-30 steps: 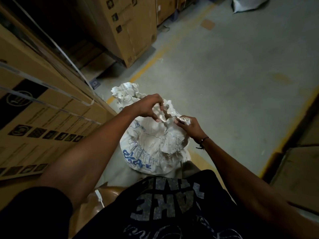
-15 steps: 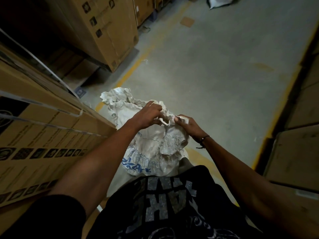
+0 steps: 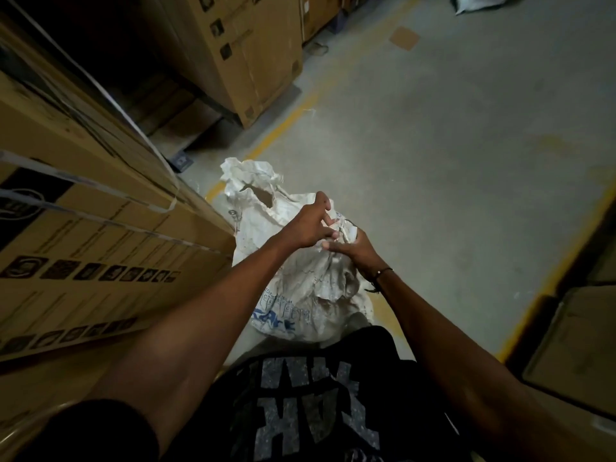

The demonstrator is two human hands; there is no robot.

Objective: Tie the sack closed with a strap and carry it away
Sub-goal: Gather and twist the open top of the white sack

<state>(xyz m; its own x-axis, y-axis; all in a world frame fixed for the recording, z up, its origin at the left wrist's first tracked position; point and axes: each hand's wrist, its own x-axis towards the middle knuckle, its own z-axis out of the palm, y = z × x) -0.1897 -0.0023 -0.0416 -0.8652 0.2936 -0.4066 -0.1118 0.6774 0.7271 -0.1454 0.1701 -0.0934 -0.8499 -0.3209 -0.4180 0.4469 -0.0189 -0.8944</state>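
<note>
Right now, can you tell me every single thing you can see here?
Sack: one, white with blue print, standing on the floor in front of the person, top bunched under both hands.
Strap: one short whitish piece showing, at the gathered neck between the hands.
Stacked cartons: several, brown with black symbols, along the left side.
Tall carton: one, brown, further back on the left.
Second sack: one, white, far end of the floor, only partly in view.
Floor: grey concrete with yellow lines.
Wristband: one, dark, on the right wrist.
T-shirt: one, black with grey letters.
Left hand: pinching the sack's neck.
Right hand: gripping the neck and strap.
</note>
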